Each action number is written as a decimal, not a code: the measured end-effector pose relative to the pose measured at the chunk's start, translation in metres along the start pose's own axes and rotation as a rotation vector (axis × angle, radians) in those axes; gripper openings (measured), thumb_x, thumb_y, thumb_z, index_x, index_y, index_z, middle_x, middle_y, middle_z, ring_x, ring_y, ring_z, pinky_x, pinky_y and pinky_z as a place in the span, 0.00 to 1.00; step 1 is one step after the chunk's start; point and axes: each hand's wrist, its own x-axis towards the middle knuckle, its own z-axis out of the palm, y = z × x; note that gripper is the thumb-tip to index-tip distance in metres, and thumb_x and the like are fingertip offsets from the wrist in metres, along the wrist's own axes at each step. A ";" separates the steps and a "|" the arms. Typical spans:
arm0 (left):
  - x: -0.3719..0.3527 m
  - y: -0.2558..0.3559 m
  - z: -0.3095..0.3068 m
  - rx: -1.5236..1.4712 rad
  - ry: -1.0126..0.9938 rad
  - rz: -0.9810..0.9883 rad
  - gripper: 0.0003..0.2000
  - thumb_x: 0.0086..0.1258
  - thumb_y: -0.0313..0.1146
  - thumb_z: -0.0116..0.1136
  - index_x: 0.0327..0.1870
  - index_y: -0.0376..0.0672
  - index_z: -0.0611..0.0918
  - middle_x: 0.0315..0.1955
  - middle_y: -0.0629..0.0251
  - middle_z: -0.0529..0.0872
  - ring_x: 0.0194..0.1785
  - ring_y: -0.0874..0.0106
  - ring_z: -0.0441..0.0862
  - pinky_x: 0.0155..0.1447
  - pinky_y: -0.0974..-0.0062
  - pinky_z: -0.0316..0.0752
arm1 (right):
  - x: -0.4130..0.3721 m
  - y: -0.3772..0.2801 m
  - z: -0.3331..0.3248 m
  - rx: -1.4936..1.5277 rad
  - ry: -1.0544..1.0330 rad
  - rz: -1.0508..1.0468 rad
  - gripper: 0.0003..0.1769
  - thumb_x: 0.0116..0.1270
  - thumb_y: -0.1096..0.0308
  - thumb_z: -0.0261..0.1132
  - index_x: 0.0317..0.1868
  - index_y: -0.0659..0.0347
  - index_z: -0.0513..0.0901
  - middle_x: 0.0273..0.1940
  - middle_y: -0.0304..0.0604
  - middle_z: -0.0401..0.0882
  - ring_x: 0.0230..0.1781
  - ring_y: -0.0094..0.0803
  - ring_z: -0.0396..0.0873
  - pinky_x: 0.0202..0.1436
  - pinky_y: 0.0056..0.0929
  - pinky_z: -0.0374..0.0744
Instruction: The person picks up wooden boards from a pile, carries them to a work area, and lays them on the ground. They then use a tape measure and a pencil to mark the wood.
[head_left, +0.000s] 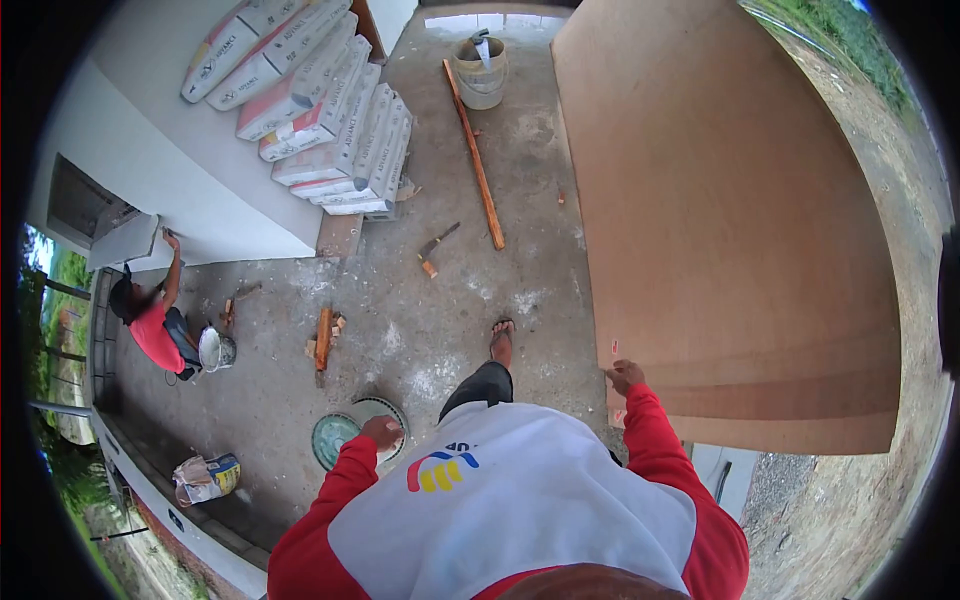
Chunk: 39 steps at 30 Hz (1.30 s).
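My right hand (626,376) is at the near left edge of a large brown plywood sheet (740,230), its fingers closed on that edge. The sheet fills the right side of the view. My left hand (383,432) hangs low in front of my left side, over a round pale lid or bucket (385,408) beside a green round lid (335,438). Its fingers look curled, but whether they hold anything is too small to make out.
Stacked cement bags (330,130) stand by the white wall. A long wooden bar (478,165) leads to a bucket (480,75). Short wood pieces (323,340) lie on the floor. A person (155,325) crouches at left beside a white bucket (216,350).
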 end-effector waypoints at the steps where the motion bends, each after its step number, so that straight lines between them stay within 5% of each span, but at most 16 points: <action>1: 0.046 -0.012 -0.004 -0.062 -0.046 -0.018 0.15 0.61 0.40 0.63 0.39 0.37 0.80 0.24 0.61 0.85 0.24 0.72 0.83 0.31 0.73 0.77 | 0.010 -0.003 -0.006 -0.095 -0.096 0.030 0.29 0.54 0.58 0.65 0.54 0.67 0.75 0.44 0.56 0.81 0.32 0.38 0.83 0.37 0.33 0.81; 2: 0.084 -0.002 -0.022 -0.121 -0.079 -0.024 0.14 0.61 0.40 0.63 0.39 0.37 0.80 0.24 0.61 0.84 0.24 0.72 0.83 0.32 0.73 0.77 | 0.021 0.014 0.007 -0.150 0.073 -0.016 0.25 0.54 0.59 0.65 0.50 0.65 0.78 0.41 0.55 0.82 0.33 0.38 0.83 0.37 0.35 0.80; 5: 0.078 0.158 -0.104 0.157 -0.008 0.057 0.16 0.59 0.43 0.62 0.39 0.40 0.80 0.25 0.61 0.85 0.25 0.70 0.83 0.36 0.71 0.78 | 0.056 0.029 -0.002 0.066 -0.338 0.483 0.17 0.60 0.57 0.63 0.45 0.58 0.82 0.42 0.55 0.82 0.36 0.38 0.83 0.37 0.35 0.80; 6: 0.093 0.192 -0.132 0.218 0.020 0.129 0.16 0.58 0.44 0.62 0.40 0.40 0.80 0.25 0.61 0.85 0.25 0.69 0.84 0.36 0.71 0.78 | 0.034 -0.040 -0.057 -0.136 -0.395 0.336 0.22 0.61 0.57 0.60 0.51 0.64 0.78 0.42 0.54 0.82 0.36 0.37 0.84 0.41 0.34 0.80; 7: 0.109 0.228 -0.160 0.204 0.057 0.133 0.18 0.58 0.46 0.62 0.40 0.40 0.80 0.29 0.58 0.85 0.30 0.66 0.84 0.40 0.69 0.78 | 0.064 0.026 -0.034 -0.547 -0.388 -0.283 0.19 0.63 0.63 0.59 0.49 0.67 0.78 0.37 0.54 0.82 0.28 0.38 0.83 0.32 0.38 0.80; 12: 0.144 0.429 -0.329 0.668 0.401 0.647 0.16 0.62 0.46 0.56 0.41 0.42 0.80 0.42 0.52 0.82 0.49 0.53 0.78 0.53 0.60 0.72 | 0.127 -0.065 -0.088 0.473 -0.213 0.671 0.14 0.62 0.66 0.60 0.43 0.68 0.78 0.27 0.50 0.79 0.20 0.39 0.78 0.17 0.39 0.75; 14: 0.119 0.528 -0.391 0.226 0.345 0.577 0.11 0.66 0.39 0.55 0.37 0.39 0.78 0.20 0.63 0.79 0.26 0.72 0.79 0.34 0.73 0.74 | 0.207 0.024 -0.047 -0.600 -0.215 -0.488 0.14 0.63 0.66 0.59 0.43 0.68 0.78 0.27 0.50 0.79 0.21 0.40 0.79 0.17 0.38 0.75; 16: 0.092 0.608 -0.448 0.158 0.558 0.664 0.13 0.70 0.38 0.48 0.35 0.37 0.79 0.17 0.67 0.76 0.18 0.78 0.73 0.26 0.77 0.70 | 0.277 -0.026 -0.072 -0.178 -0.362 0.058 0.14 0.63 0.66 0.59 0.43 0.68 0.78 0.29 0.50 0.79 0.23 0.40 0.80 0.19 0.38 0.76; 19: 0.076 0.685 -0.540 0.279 1.075 0.827 0.15 0.71 0.39 0.45 0.37 0.36 0.80 0.18 0.64 0.75 0.20 0.74 0.74 0.29 0.75 0.70 | 0.388 -0.081 -0.126 -0.108 -0.379 0.128 0.14 0.62 0.65 0.58 0.44 0.67 0.78 0.31 0.50 0.79 0.25 0.40 0.81 0.22 0.39 0.78; 20: 0.095 0.687 -0.594 0.621 1.381 1.157 0.17 0.71 0.43 0.44 0.36 0.36 0.79 0.18 0.63 0.76 0.22 0.74 0.75 0.30 0.76 0.70 | 0.427 -0.100 -0.148 -0.095 -0.383 0.122 0.14 0.62 0.65 0.58 0.44 0.67 0.78 0.32 0.50 0.80 0.26 0.40 0.81 0.23 0.39 0.78; 22: 0.051 0.735 -0.629 0.380 1.448 0.706 0.18 0.71 0.46 0.45 0.34 0.38 0.78 0.20 0.60 0.77 0.24 0.69 0.76 0.33 0.74 0.71 | 0.495 -0.139 -0.198 -0.058 -0.399 0.129 0.15 0.62 0.65 0.58 0.44 0.67 0.78 0.34 0.51 0.80 0.28 0.41 0.82 0.25 0.39 0.79; 24: 0.050 0.744 -0.703 0.826 1.708 0.742 0.19 0.71 0.48 0.45 0.34 0.40 0.78 0.21 0.58 0.79 0.25 0.64 0.76 0.35 0.71 0.71 | 0.558 -0.177 -0.254 -0.009 -0.389 0.133 0.15 0.62 0.65 0.57 0.44 0.67 0.78 0.35 0.51 0.80 0.30 0.41 0.83 0.28 0.39 0.80; 28: 0.036 0.765 -0.797 0.903 1.685 0.141 0.14 0.73 0.43 0.43 0.46 0.46 0.77 0.38 0.62 0.82 0.42 0.60 0.80 0.43 0.63 0.76 | 0.667 -0.306 -0.364 0.134 -0.217 0.188 0.17 0.63 0.64 0.54 0.44 0.71 0.76 0.35 0.49 0.80 0.28 0.39 0.83 0.22 0.35 0.81; 32: 0.056 0.742 -0.899 0.675 1.617 -0.017 0.26 0.68 0.60 0.42 0.42 0.46 0.82 0.43 0.58 0.84 0.49 0.55 0.79 0.55 0.63 0.70 | 0.780 -0.383 -0.418 0.052 -0.053 -0.067 0.26 0.58 0.61 0.59 0.52 0.72 0.74 0.34 0.53 0.82 0.22 0.35 0.81 0.23 0.29 0.78; 36: 0.068 0.643 -1.045 1.009 1.356 -0.045 0.29 0.70 0.57 0.41 0.63 0.46 0.70 0.60 0.54 0.71 0.63 0.59 0.69 0.66 0.68 0.61 | 0.843 -0.448 -0.418 0.135 0.070 -0.098 0.23 0.58 0.61 0.60 0.50 0.69 0.76 0.33 0.53 0.82 0.24 0.35 0.82 0.24 0.30 0.79; 39: 0.087 0.610 -1.084 0.294 1.279 0.106 0.31 0.70 0.56 0.42 0.69 0.46 0.63 0.67 0.60 0.64 0.69 0.68 0.60 0.71 0.73 0.52 | 0.889 -0.478 -0.393 0.067 -0.023 0.019 0.23 0.60 0.60 0.61 0.51 0.67 0.76 0.34 0.51 0.82 0.26 0.36 0.83 0.24 0.32 0.80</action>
